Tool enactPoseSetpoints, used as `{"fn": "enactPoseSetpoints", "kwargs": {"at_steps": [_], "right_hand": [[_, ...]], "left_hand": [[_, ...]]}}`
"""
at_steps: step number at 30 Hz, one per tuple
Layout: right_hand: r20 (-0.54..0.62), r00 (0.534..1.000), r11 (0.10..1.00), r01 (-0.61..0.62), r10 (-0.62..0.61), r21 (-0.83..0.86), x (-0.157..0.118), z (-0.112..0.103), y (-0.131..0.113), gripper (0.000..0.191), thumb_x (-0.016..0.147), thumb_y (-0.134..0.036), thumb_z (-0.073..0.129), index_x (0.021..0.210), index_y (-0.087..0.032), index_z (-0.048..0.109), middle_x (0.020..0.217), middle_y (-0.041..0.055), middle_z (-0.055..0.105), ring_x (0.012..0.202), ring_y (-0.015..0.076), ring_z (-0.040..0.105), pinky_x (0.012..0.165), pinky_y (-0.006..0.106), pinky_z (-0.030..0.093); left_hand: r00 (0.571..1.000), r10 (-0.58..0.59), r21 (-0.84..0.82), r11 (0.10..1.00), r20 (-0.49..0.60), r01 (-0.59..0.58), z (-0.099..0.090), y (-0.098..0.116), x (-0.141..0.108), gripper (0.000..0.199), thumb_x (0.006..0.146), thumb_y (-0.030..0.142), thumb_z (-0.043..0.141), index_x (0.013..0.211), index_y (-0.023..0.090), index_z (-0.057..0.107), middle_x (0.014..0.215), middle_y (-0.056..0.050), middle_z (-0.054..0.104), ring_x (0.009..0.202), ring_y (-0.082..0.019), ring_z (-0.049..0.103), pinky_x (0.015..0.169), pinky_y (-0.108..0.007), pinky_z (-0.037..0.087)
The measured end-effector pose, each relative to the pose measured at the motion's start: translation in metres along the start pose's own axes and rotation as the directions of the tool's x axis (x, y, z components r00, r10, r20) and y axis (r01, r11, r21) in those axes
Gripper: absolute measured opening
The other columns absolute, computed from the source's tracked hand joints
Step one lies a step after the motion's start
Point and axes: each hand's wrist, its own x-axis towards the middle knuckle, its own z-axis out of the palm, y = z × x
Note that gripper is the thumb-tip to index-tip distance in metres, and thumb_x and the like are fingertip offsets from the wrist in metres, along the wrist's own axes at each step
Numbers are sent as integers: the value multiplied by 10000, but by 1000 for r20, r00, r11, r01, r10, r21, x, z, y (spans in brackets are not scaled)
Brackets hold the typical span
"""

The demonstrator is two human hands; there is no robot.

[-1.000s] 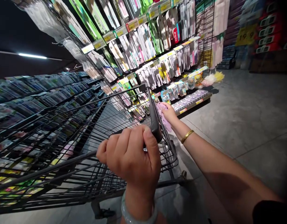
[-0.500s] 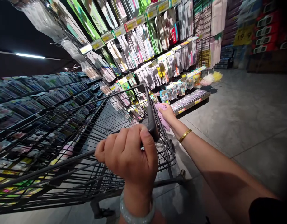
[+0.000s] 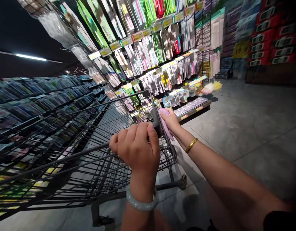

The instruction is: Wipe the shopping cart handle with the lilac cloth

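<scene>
My left hand (image 3: 135, 149) is closed around the dark handle bar (image 3: 155, 120) of a black wire shopping cart (image 3: 85, 150), a pale jade bangle on its wrist. My right hand (image 3: 170, 119) reaches farther along the same handle, at its far end, and presses a pink cloth (image 3: 165, 120) against it; a gold bangle circles that wrist. The cart's basket stretches away to the left, and its inside is mostly hidden by the wires.
Tall racks of hanging packaged goods (image 3: 160, 54) with yellow price tags stand ahead of the cart. A low shelf (image 3: 193, 107) juts onto the grey tiled floor (image 3: 246, 125). Stacked red boxes (image 3: 270, 35) stand at the far right. More shelving runs along the left.
The view has tilted and shifted a little; the cart and both hands sit slightly higher and nearer the racks. Both hands keep their hold on the handle.
</scene>
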Motion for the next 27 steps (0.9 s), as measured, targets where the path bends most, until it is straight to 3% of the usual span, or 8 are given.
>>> {"fn": "enactPoseSetpoints", "kwargs": {"at_steps": [6,8,13,16,18,21,24,27], "right_hand": [[111,958,958,249,-265,140,-15,9,-91,447,769,-441,694,1155,-274,544,1207,15,648,1062,141,628,1005,326,518],[111,946,950,290,-303,117,-20,4,-96,424,772,-419,701,1141,-276,550,1210,9,640,1083,145,618,1037,338,502],[40,986,986,162,-161,-24,-20,-25,-78,382,724,-422,727,1015,-223,580,1041,29,670,974,185,625,1018,451,519],[36,967,968,251,-251,7,-26,-33,-99,378,768,-399,700,1087,-246,570,1126,14,658,1037,166,624,1051,410,507],[29,906,906,421,-423,43,-36,-32,-124,346,801,-347,683,1118,-271,565,1176,-7,640,1094,150,616,1069,372,491],[132,819,820,568,-558,-62,-50,-29,-150,303,849,-315,638,1149,-300,592,1195,-19,613,1140,159,589,1079,383,474],[312,763,695,645,-566,-317,-52,-31,-156,314,840,-260,630,1149,-309,641,1163,-1,624,1152,194,569,1066,420,474],[332,770,588,633,-545,-503,-44,-38,-153,346,827,-218,612,1157,-311,657,1158,21,633,1122,208,574,1026,431,487]], "left_hand": [[999,-9,-64,998,45,12,2,2,1,278,1004,355,441,921,252,686,796,-29,686,792,-231,477,852,-419,240],[998,-5,-95,995,63,11,8,3,2,275,1007,354,440,1002,254,697,889,-37,720,848,-240,504,879,-428,240],[987,114,-266,961,113,-80,24,4,6,344,994,254,472,1309,249,611,1209,-46,715,1102,-242,568,1015,-433,283],[984,154,-404,909,89,-106,18,0,11,402,1000,190,446,1386,213,556,1357,-74,643,1267,-203,542,1088,-400,336],[995,90,-401,913,33,-69,10,-6,15,380,1005,196,457,1364,232,578,1396,-65,619,1327,-189,512,1137,-408,318],[999,-43,-219,975,3,43,0,-20,16,288,996,265,524,1246,308,658,1295,-17,688,1285,-230,546,1202,-519,147],[987,-135,-109,984,89,144,0,-33,14,217,997,317,533,1122,332,710,1173,-9,727,1212,-256,577,1176,-583,77],[976,-181,-84,978,123,192,6,-38,10,221,1000,306,521,1114,340,708,1201,-2,704,1217,-234,566,1184,-555,69]]}}
